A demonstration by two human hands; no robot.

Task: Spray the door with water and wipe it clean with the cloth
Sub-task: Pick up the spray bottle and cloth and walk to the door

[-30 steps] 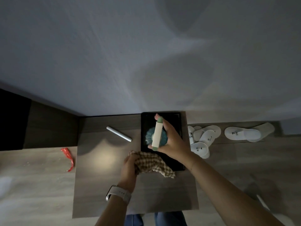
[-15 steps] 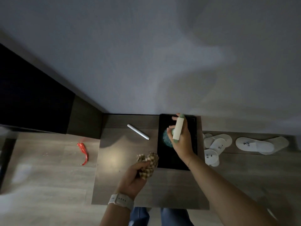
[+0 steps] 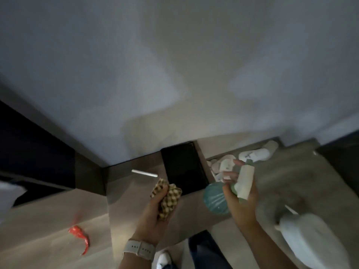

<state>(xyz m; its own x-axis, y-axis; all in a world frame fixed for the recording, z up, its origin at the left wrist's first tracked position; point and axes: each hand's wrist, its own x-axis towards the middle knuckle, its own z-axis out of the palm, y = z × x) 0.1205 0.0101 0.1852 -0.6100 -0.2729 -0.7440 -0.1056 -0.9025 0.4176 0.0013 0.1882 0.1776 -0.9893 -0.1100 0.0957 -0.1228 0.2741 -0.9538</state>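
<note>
**Ana:** Door, or what I take for it, is the pale grey panel (image 3: 174, 65) filling the far half of the view; the picture is blurred, so I can't swear it isn't plain wall. Nothing on it looks wet.

**Ben:** Where are the tools?

**Ana:** Both are in hand. The left hand (image 3: 155, 208) has its grip clenched round the bunched checked cloth (image 3: 169, 197), above the brown surface (image 3: 124, 200). The right hand (image 3: 240, 197) has its grip wrapped round the spray bottle (image 3: 229, 191), with the teal body low and the pale head uppermost, out past the right edge of the surface.

**Ben:** So what could go wrong?

**Ana:** First is aim. I can't tell which way the nozzle faces. If it points sideways, my guess is the water lands on the black tray (image 3: 182, 167) or the white slippers (image 3: 252, 154) at the foot of the panel.

**Ben:** And the hold itself?

**Ana:** Fingers seem to sit high, near the head, while the round body hangs below. A wet or loose hold could let it swing or slip, I'd judge.

**Ben:** Anything with the cloth?

**Ana:** It's balled tight, which would likely smear rather than wipe. Too much spray could also run down to the floor (image 3: 48, 239), where the red scrap (image 3: 79, 233) lies.
</note>
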